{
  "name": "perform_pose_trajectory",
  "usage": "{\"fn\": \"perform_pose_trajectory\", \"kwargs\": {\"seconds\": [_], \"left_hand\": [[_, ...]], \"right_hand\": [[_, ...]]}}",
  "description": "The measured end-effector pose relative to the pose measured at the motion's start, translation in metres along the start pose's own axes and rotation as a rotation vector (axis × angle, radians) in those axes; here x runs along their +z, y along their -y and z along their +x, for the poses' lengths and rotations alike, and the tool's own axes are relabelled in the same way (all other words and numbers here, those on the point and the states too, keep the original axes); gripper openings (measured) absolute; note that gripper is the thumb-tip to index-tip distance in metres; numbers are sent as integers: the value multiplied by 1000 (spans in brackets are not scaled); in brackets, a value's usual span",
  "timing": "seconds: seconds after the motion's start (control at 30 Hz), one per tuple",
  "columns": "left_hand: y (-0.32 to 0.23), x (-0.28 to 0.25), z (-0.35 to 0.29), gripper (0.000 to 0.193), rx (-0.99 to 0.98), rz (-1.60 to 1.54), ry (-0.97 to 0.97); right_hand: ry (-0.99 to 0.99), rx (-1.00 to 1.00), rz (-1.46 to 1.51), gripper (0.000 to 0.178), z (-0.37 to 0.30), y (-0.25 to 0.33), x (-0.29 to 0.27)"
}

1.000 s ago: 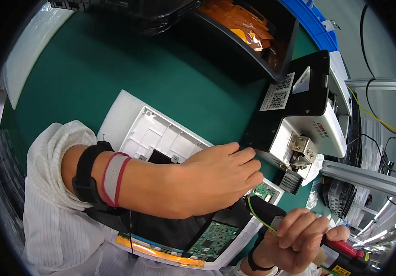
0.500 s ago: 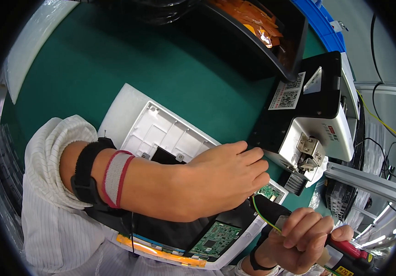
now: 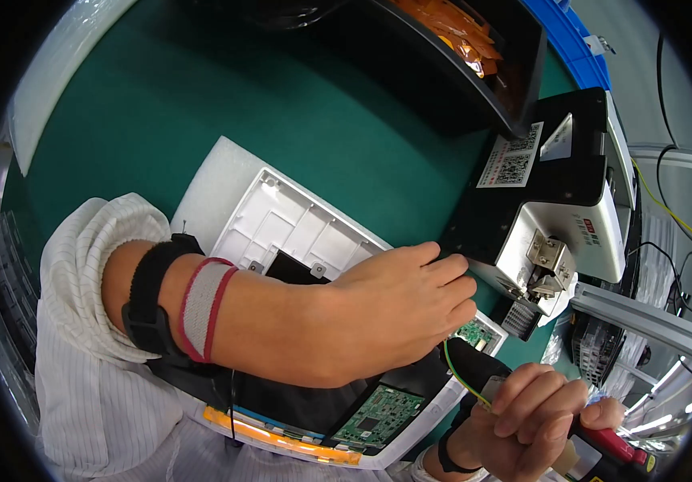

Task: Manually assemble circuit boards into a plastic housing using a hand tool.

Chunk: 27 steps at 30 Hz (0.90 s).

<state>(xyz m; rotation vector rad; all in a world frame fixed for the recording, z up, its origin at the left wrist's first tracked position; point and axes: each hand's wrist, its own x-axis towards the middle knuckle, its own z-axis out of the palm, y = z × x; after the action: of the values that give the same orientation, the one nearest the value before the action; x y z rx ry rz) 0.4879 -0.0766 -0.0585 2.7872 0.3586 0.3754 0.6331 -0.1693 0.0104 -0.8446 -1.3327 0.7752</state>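
Note:
My left hand (image 3: 402, 309) reaches over a white-framed panel, its fingers curled together and pointing down. Their tips are hidden, so what they hold does not show. Under the wrist lie a green circuit board (image 3: 378, 418) and an orange strip (image 3: 281, 438); another small green board (image 3: 474, 333) shows just past the fingertips. At lower right my right hand (image 3: 530, 418) is closed round a black and red tool (image 3: 615, 446) that looks like an electric screwdriver. A yellow-green wire (image 3: 460, 377) runs from below my left fingers to my right hand. Behind my left forearm lies a ribbed white plastic housing (image 3: 306, 213).
A black and silver machine (image 3: 579, 229) resembling a screw feeder stands to the right of my left hand. Farther back is a black bin (image 3: 442, 76) with orange flexible parts, beside a blue crate (image 3: 567, 44). White foam (image 3: 209, 185) lies under the housing on the green mat (image 3: 145, 112).
The view has shifted slightly, so the machine and bin appear a little farther right. Both hands keep nearly the same pose, and the tool has tipped slightly lower at its red end.

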Motion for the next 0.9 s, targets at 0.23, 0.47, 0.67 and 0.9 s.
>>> {"fn": "perform_pose_trajectory", "kwargs": {"seconds": [0.23, 0.47, 0.67, 0.9], "left_hand": [[3, 3, -4, 17, 18, 47, 36], [0, -2, -1, 15, 11, 55, -13], [3, -4, 4, 19, 25, -12, 1], [3, -20, 15, 37, 45, -117, 37]], "right_hand": [[7, 31, -26, 21, -3, -6, 7], [26, 49, -31, 22, 2, 0, 7], [-58, 64, -91, 20, 9, 4, 15], [-203, 11, -28, 35, 8, 11, 10]]}}
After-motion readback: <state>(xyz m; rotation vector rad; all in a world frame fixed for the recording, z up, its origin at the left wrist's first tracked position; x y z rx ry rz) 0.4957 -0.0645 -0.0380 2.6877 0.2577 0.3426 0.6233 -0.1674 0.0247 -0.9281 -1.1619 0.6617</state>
